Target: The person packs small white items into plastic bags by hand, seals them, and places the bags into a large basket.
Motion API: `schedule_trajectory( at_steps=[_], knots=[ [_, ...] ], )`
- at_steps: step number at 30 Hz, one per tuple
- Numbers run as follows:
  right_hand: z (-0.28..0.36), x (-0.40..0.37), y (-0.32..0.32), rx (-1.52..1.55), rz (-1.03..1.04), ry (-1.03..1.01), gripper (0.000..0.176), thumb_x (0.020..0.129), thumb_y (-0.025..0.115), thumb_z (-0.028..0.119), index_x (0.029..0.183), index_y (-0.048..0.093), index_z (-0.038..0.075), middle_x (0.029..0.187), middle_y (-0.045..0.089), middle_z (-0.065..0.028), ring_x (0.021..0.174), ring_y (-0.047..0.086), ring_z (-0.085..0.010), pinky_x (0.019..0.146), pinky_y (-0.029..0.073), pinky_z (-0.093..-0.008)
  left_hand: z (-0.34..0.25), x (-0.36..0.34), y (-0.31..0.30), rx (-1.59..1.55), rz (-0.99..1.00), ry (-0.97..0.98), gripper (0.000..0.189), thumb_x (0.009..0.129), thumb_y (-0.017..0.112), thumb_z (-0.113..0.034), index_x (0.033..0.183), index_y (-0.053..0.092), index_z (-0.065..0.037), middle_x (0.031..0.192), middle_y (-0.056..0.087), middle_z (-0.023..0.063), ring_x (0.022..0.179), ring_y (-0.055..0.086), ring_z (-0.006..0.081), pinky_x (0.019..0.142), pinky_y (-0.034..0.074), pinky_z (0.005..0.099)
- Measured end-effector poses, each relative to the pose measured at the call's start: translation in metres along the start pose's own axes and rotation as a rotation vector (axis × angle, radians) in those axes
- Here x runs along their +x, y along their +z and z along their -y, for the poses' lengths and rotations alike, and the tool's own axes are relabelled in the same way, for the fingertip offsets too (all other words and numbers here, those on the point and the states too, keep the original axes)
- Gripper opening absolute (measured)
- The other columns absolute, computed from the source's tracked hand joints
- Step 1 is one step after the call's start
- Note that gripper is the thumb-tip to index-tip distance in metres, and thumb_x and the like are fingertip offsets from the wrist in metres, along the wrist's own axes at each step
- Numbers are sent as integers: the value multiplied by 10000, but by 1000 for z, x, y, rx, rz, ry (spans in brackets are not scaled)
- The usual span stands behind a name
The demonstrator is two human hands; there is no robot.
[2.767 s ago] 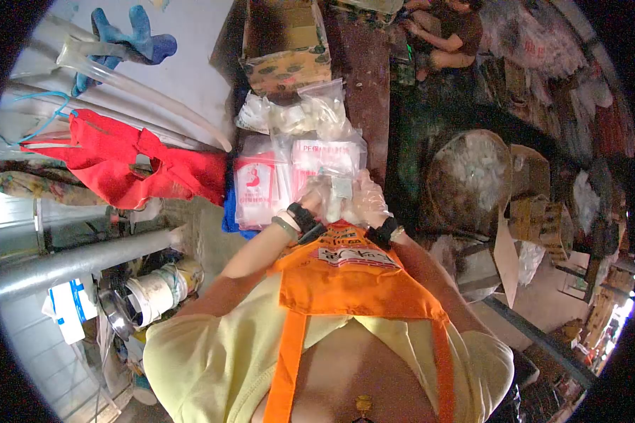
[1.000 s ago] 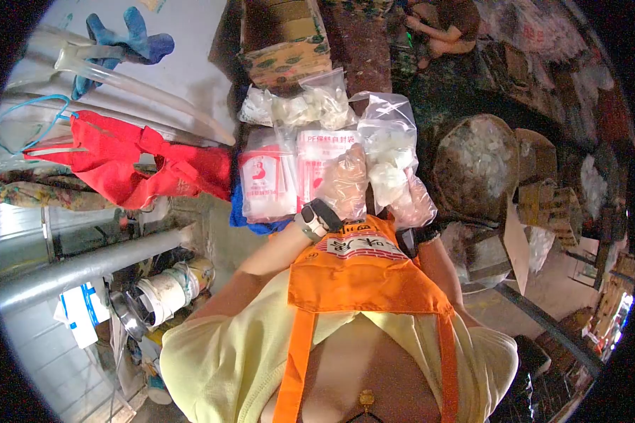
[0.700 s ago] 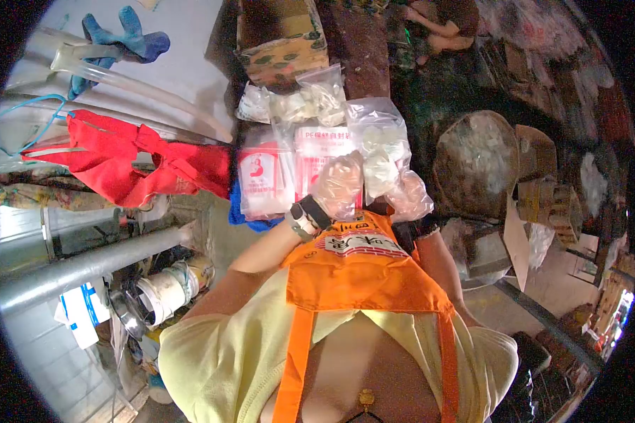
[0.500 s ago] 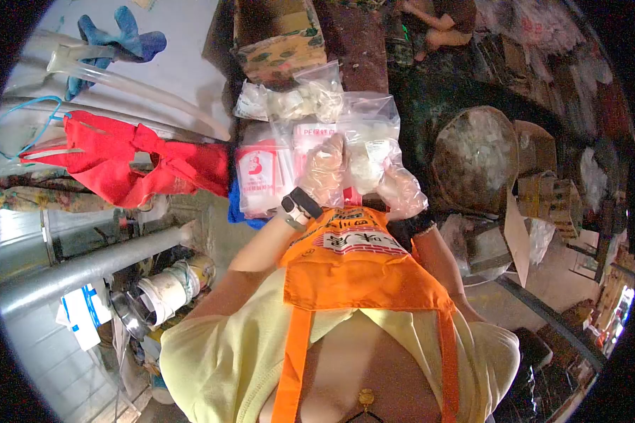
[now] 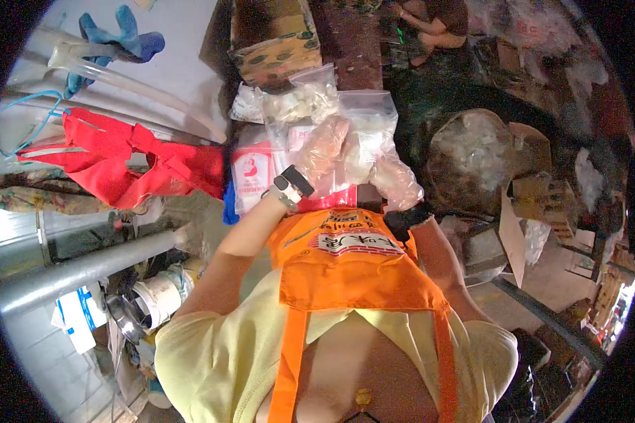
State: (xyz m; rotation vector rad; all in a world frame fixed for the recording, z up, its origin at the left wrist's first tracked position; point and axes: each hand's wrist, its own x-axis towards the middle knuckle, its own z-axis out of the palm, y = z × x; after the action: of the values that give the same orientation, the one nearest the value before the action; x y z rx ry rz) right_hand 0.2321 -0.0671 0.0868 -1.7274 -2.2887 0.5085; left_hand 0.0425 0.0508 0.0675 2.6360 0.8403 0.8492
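Observation:
A clear zip bag point(image 5: 369, 116) with whitish contents and a white printed label stands upright in front of my orange apron. My right hand point(image 5: 396, 182), in a thin clear plastic glove, is closed on the bag's lower right side. On its left edge is my left hand point(image 5: 323, 149), also gloved, with fingers bent together against the bag; the fingertips are partly hidden. Just beyond lies another filled zip bag point(image 5: 300, 104) with pale pieces in it. Under my left wrist are red-and-white printed plastic packets point(image 5: 252, 173).
An open cardboard box point(image 5: 274, 53) stands behind the bags. At left are a red apron-like cloth point(image 5: 144, 166) and a blue glove point(image 5: 123, 39). A large round container lined with plastic point(image 5: 470, 151) stands at right. Another person's arm point(image 5: 430, 32) shows at the top.
My left hand has risen slightly, its fingers reaching farther up along the bag's edge. The bag has straightened and its label now faces up more plainly. My right hand still grips it.

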Motion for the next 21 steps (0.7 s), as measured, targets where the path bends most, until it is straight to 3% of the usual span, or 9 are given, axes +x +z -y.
schedule_trajectory(
  at_steps=[1, 5, 7, 10, 13, 16, 17, 19, 21],
  knots=[
    [-1, 1, 1, -50, -18, -11, 379, 876, 542, 210, 1226, 632, 93, 1245, 630, -103, 1207, 552, -290, 1092, 397, -365, 1, 0, -1, -35, 79, -17, 327, 900, 589, -173, 1179, 555, -6, 1078, 600, 222, 1064, 551, 408, 900, 477, 447],
    [10, 8, -5, -41, -199, -19, 353, 894, 556, 161, 1228, 629, 73, 1208, 641, -146, 1180, 579, -320, 1048, 442, -377, 5, 6, -2, -4, 181, 13, 223, 893, 586, -170, 1055, 576, -17, 963, 610, 216, 928, 587, 398, 806, 488, 462],
    [8, 11, 1, 218, -43, 184, 329, 921, 535, 164, 1218, 634, 62, 1214, 639, -144, 1182, 572, -324, 1037, 442, -378, 9, 16, 2, -29, 237, 19, 175, 866, 600, -170, 953, 579, -19, 842, 597, 214, 814, 590, 405, 737, 484, 469],
    [-20, 2, 37, 180, -213, -22, 322, 928, 536, 195, 1196, 642, 50, 1217, 638, -148, 1185, 566, -320, 1021, 444, -381, 1, 28, -3, -261, 406, -214, 243, 915, 557, -251, 902, 601, -13, 795, 604, 198, 762, 590, 403, 689, 475, 465],
    [-21, 5, 43, 409, -166, 127, 342, 883, 593, 213, 1182, 649, 56, 1215, 635, -149, 1196, 556, -336, 1023, 440, -375, 4, 20, 9, -289, 344, -299, 139, 899, 580, -176, 1003, 609, -90, 873, 613, 171, 820, 608, 374, 721, 499, 454],
    [-40, -12, 52, -2, -389, -230, 433, 765, 693, 241, 1159, 660, 66, 1187, 644, -129, 1179, 560, -338, 1013, 442, -376, 14, 0, 31, -6, 330, 67, 188, 875, 601, -184, 1047, 624, -111, 982, 638, 150, 893, 618, 364, 765, 510, 456],
    [-37, -14, 51, 43, -296, -113, 464, 725, 712, 244, 1152, 664, 67, 1175, 648, -124, 1172, 562, -339, 1020, 434, -384, 21, -20, 46, 154, 106, 279, 239, 843, 627, -162, 1075, 626, -106, 1058, 635, 147, 966, 617, 354, 819, 511, 469],
    [-27, -13, 45, 75, -84, 30, 526, 663, 746, 277, 1145, 667, 84, 1153, 656, -116, 1158, 570, -331, 1033, 423, -403, 3, -27, 34, 94, 136, 203, 241, 831, 637, -142, 1066, 620, -89, 1054, 632, 157, 991, 612, 353, 846, 504, 475],
    [-19, -10, 21, -26, 175, -8, 582, 635, 772, 366, 1155, 664, 128, 1137, 665, -109, 1141, 583, -304, 1042, 423, -424, -18, -28, 21, 40, 85, 155, 202, 832, 633, -101, 1030, 611, -69, 1016, 624, 161, 976, 597, 368, 855, 485, 472]
  ],
)
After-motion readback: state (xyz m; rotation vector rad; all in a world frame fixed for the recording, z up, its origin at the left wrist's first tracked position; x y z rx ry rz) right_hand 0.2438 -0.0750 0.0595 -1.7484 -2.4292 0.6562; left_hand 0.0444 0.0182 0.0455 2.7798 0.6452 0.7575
